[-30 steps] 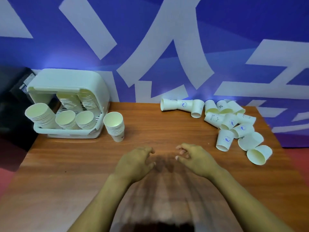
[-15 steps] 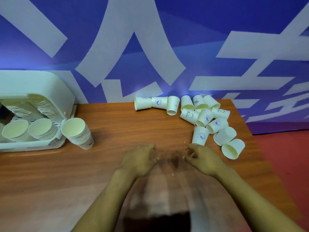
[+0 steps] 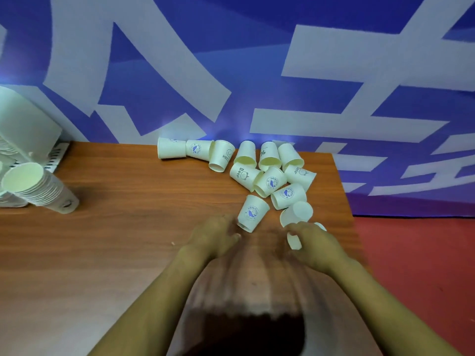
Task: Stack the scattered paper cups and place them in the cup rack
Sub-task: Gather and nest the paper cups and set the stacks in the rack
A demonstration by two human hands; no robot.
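a person's left hand (image 3: 218, 233) hovers, fingers loosely curled and holding nothing, beside a toppled paper cup (image 3: 252, 213); the right hand (image 3: 312, 242) covers another cup (image 3: 294, 241), its grip unclear. scattered cups (image 3: 270, 173) crowd the wooden surface (image 3: 128, 227); a stack (image 3: 38, 187) stands by the cup rack (image 3: 23, 129)

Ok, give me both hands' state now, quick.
Left hand: loosely curled, holds nothing, beside a tipped white paper cup.
Right hand: over another cup; grip cannot be told.
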